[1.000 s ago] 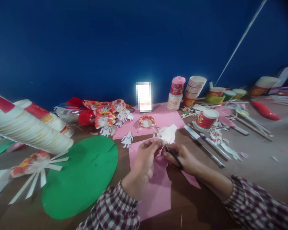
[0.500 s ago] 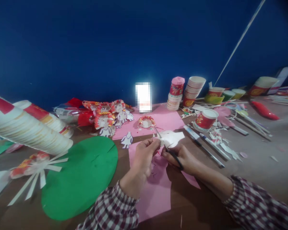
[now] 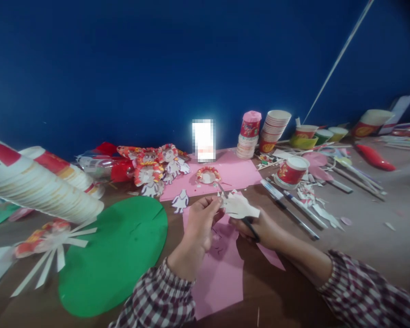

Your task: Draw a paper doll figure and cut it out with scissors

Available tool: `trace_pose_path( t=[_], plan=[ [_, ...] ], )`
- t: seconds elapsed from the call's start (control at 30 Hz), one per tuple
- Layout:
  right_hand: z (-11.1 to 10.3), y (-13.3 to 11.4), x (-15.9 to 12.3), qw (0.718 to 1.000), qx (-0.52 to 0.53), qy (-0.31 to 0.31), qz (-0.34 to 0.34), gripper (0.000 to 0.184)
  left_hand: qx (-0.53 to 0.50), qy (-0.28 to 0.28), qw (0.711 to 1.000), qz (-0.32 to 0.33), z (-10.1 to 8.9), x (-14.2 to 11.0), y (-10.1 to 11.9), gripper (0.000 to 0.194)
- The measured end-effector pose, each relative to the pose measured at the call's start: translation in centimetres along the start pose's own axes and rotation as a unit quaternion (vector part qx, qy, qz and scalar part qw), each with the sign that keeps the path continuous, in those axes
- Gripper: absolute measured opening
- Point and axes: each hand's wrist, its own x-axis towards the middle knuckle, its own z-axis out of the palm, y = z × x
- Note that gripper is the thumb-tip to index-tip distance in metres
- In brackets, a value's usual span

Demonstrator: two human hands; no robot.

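Observation:
Between thumb and fingers, my left hand (image 3: pixel 202 223) pinches the left end of a white paper piece (image 3: pixel 241 207). My right hand (image 3: pixel 259 228) is wrapped round the black handles of a pair of scissors (image 3: pixel 250 228). The blades come up by the paper's left side, partly hidden behind it. Below both hands lies a pink paper sheet (image 3: pixel 218 278) with dark pen marks. To the left, a small white paper cutout of a dressed figure (image 3: pixel 180 201) lies on the table. A red-and-yellow ring-shaped paper piece (image 3: pixel 208 176) sits just beyond the hands.
At left are a large green paper shape (image 3: pixel 112 269) and a leaning stack of paper cups (image 3: pixel 48 191). Several decorated paper figures (image 3: pixel 150 164) are bunched at the back. Right of my hands are pens (image 3: pixel 304 208), a red cup (image 3: pixel 292 171) and paper scraps (image 3: pixel 307 193).
The white paper has turned, its right end dropping lower over my right hand. Both hands stay almost in place, still holding the paper and scissors.

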Motion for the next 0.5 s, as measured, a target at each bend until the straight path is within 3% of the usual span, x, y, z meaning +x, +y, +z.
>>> trace_pose_path(
  t=[0.13,0.33,0.5],
  plan=[
    [-0.3,-0.2,0.3,0.999,0.013,-0.006,0.044,0.029,-0.009,0.008,1.0,0.026,-0.4,0.4,0.3,0.024],
    [-0.8,-1.1,0.8,0.984,0.164,0.063,0.013,0.033,0.061,0.006,0.996,0.063,-1.3,1.2,0.9,0.023],
    [-1.0,-1.6,0.5,0.98,0.188,0.053,-0.023,0.035,0.103,-0.026,0.993,0.053,-1.6,1.4,0.8,0.022]
  ],
)
